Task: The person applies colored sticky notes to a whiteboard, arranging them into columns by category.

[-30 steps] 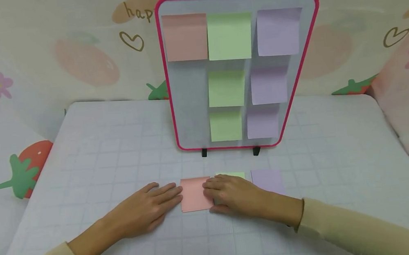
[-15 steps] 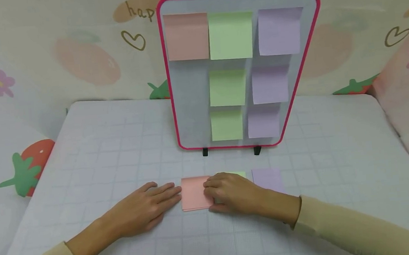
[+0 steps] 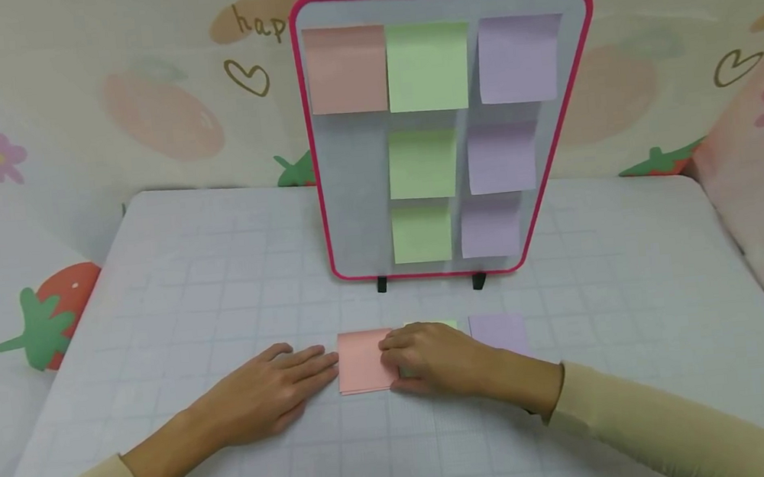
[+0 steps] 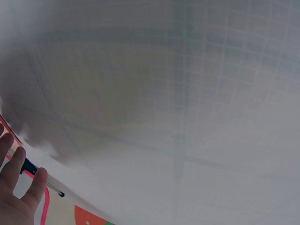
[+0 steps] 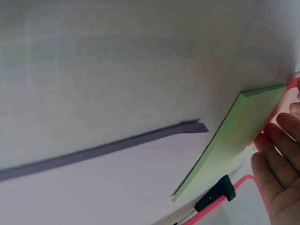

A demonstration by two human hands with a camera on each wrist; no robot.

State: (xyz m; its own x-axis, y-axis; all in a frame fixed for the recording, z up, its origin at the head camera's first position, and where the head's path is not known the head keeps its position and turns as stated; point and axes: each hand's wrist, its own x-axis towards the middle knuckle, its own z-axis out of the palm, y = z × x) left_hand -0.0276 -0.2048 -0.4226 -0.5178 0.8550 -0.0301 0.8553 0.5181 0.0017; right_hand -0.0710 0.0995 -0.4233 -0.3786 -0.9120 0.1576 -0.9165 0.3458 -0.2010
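A pink sticky note pad (image 3: pixel 362 363) lies on the table before the board. My left hand (image 3: pixel 275 391) rests flat beside it, straight fingertips at its left edge. At the pad's right edge, the bent fingers and thumb of my right hand (image 3: pixel 438 360) pinch the top note; their tips are partly hidden. Under and behind that hand is a green pad (image 5: pixel 234 136), mostly covered in the head view. To its right lies a purple pad (image 3: pixel 499 332), partly behind the wrist. The left wrist view shows my left hand's spread fingers (image 4: pixel 35 187) at the lower left corner.
A pink-framed whiteboard (image 3: pixel 357 195) stands on black feet (image 3: pixel 479 281) behind the pads. It bears one pink note (image 3: pixel 347 70), a column of green notes (image 3: pixel 423 164) and a column of purple notes (image 3: pixel 502 158). A patterned curtain (image 3: pixel 163 114) hangs behind the table.
The right fingers have bent more at the pink pad's right edge, and a thin second edge shows along the pad's bottom. The left hand has hardly moved.
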